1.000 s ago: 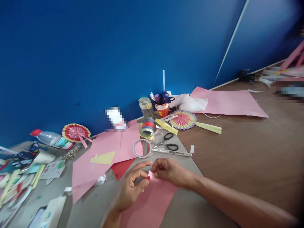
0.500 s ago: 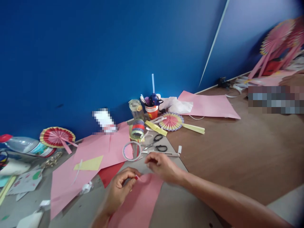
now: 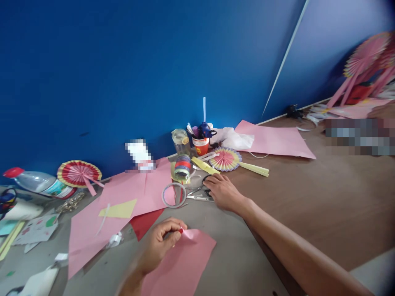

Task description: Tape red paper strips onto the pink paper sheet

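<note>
My left hand (image 3: 162, 242) pinches the far edge of a pink paper sheet (image 3: 185, 263), with a small red piece showing at the fingertips. Its fingers are closed, and the paper creases beside them. Farther away, my right hand (image 3: 226, 193) lies over the black handles of a pair of scissors (image 3: 195, 190), its fingers curled on them and covering part of the loops. Beneath the blades lies a white cutter knife (image 3: 197, 198), its far end hidden by that hand. A roll of clear tape (image 3: 165, 204) stands close to the scissor tips.
Pink sheets (image 3: 89, 230) spread to the left with a yellow paper piece (image 3: 126, 209). Behind are a cup of pens (image 3: 201, 146), a jar (image 3: 180, 142) and a folded-paper fan (image 3: 224, 159). A plastic bottle (image 3: 37, 181) lies far left. The blue wall (image 3: 123, 74) bounds the table.
My right hand has moved away from the pink sheet to the scissors and now covers their handles. My left hand still pinches the paper. The view has shifted slightly.
</note>
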`<state>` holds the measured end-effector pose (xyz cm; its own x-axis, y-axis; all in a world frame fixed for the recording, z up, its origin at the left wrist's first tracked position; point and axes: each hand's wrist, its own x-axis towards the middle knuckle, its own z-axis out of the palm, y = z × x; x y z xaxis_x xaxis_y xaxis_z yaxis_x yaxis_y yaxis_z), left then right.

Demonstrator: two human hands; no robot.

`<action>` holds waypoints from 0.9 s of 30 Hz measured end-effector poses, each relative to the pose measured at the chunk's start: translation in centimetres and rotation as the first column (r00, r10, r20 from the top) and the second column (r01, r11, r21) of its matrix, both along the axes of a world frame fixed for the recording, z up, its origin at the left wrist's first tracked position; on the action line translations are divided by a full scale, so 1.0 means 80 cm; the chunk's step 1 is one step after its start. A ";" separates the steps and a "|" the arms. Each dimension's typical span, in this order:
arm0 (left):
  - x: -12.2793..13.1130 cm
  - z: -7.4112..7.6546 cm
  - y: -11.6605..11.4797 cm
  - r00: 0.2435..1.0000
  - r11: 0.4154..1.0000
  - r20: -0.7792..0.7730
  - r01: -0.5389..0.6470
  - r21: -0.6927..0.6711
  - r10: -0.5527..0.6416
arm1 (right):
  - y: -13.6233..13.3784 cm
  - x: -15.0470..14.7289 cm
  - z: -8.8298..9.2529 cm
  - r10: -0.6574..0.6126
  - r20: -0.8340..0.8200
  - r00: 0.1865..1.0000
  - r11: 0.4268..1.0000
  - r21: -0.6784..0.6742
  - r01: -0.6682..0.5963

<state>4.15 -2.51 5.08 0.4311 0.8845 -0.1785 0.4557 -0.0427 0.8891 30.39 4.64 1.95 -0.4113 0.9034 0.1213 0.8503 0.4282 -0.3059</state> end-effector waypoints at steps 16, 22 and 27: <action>0.005 0.005 -0.001 1.000 1.000 0.017 -0.017 0.012 0.017 | -0.001 0.041 0.016 -0.072 0.164 0.984 0.997 -0.020 0.076; 0.007 0.007 0.000 1.000 1.000 0.026 -0.009 -0.020 0.010 | -0.004 0.047 0.022 -0.025 0.137 0.990 0.994 -0.098 0.038; 0.006 0.005 0.000 0.999 0.999 0.050 -0.020 -0.035 0.022 | 0.006 0.054 0.017 0.076 -0.042 0.996 0.977 -0.197 -0.083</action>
<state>4.59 -2.51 5.47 0.4217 0.8871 -0.1875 0.4109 -0.0027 0.9117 34.71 5.15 3.28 -0.4813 0.8755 -0.0422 0.8036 0.4215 -0.4201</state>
